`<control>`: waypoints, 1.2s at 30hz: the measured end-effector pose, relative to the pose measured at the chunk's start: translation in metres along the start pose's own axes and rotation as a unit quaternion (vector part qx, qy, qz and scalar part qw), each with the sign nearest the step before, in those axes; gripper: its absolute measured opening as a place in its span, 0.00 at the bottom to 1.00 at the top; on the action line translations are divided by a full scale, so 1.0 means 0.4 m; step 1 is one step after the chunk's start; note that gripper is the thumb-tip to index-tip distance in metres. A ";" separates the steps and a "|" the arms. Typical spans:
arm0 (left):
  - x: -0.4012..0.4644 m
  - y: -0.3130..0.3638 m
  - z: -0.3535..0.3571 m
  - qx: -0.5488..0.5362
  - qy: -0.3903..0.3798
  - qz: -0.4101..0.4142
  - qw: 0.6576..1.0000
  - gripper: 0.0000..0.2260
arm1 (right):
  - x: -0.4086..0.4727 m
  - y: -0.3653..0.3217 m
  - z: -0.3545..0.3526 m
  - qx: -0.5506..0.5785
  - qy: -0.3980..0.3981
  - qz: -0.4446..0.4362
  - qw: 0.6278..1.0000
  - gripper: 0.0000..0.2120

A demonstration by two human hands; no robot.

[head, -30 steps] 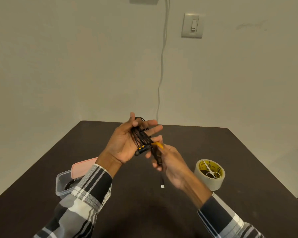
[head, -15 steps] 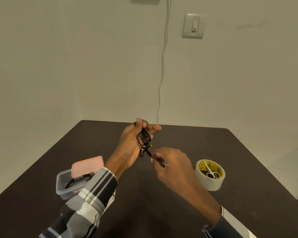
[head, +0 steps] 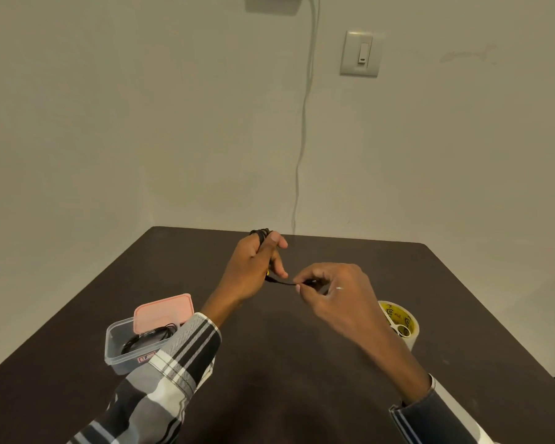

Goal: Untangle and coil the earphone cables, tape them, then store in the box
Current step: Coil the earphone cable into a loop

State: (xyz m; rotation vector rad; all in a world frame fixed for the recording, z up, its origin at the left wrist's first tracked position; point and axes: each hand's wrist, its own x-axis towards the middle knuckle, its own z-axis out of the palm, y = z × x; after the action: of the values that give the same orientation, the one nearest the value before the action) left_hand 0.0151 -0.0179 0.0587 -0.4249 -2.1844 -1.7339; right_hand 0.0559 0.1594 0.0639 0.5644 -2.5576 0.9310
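Gripping one cable [head: 261, 236], two hands.

Dark table [head: 302, 379] below left hand [head: 250, 270] and right hand [head: 337, 293]. Pale wall [head: 109, 123] beyond both. Light switch [head: 361, 53] high above right hand. Thin wall cord [head: 303, 123] hanging down above left hand. White-handled scissors [head: 401, 330] near right hand, lower right.

Left hand [head: 252, 267] hides coiled cable [head: 261, 233].
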 end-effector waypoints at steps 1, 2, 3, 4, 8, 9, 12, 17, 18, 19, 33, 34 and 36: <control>0.003 -0.003 -0.002 -0.019 0.010 -0.011 1.000 0.13 | -0.002 -0.002 0.002 -0.004 -0.003 -0.004 1.000 0.06; 0.005 -0.006 -0.003 -0.050 0.020 -0.026 0.998 0.14 | -0.004 -0.004 0.005 -0.004 -0.007 -0.012 1.000 0.06; 0.009 -0.009 -0.003 -0.078 0.029 -0.041 0.996 0.14 | -0.006 -0.007 0.007 0.004 -0.016 -0.023 1.000 0.06; 0.013 -0.011 -0.004 -0.091 0.037 -0.051 0.994 0.14 | -0.008 -0.012 0.009 0.014 -0.027 -0.037 0.999 0.05; 0.012 -0.021 -0.007 -0.022 -0.017 -0.034 0.999 0.15 | 0.001 -0.039 0.006 0.002 -0.038 -0.115 0.993 0.06; 0.006 -0.020 -0.005 -0.003 -0.065 -0.026 0.998 0.16 | 0.009 -0.044 0.002 -0.008 -0.033 -0.131 0.991 0.06; -0.016 -0.018 0.010 -0.007 -0.172 -0.026 0.985 0.21 | 0.033 -0.048 -0.013 -0.022 -0.017 -0.148 0.989 0.06; -0.022 -0.014 0.023 -0.112 -0.196 -0.106 0.968 0.26 | 0.046 -0.031 -0.022 -0.023 0.017 -0.139 0.990 0.05; -0.022 -0.011 0.026 -0.122 -0.208 -0.131 0.962 0.27 | 0.049 -0.028 -0.021 -0.019 0.023 -0.139 0.990 0.05; -0.023 -0.008 0.031 -0.133 -0.218 -0.156 0.954 0.28 | 0.051 -0.025 -0.020 -0.017 0.028 -0.141 0.989 0.05; -0.044 -0.008 0.054 -0.151 -0.255 -0.222 0.929 0.31 | 0.072 0.037 -0.009 0.094 -0.096 -0.013 0.991 0.06; -0.044 -0.009 0.054 -0.153 -0.254 -0.218 0.930 0.31 | 0.072 0.041 -0.008 0.093 -0.089 -0.007 0.992 0.05; -0.044 -0.008 0.054 -0.161 -0.248 -0.211 0.932 0.29 | 0.071 0.046 -0.007 0.125 -0.076 0.016 0.989 0.04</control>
State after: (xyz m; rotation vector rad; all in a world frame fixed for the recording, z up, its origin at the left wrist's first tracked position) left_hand 0.0283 0.0019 0.0438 -0.5529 -2.4657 -2.4647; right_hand 0.0232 0.1674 0.0692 0.6911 -2.6055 1.2767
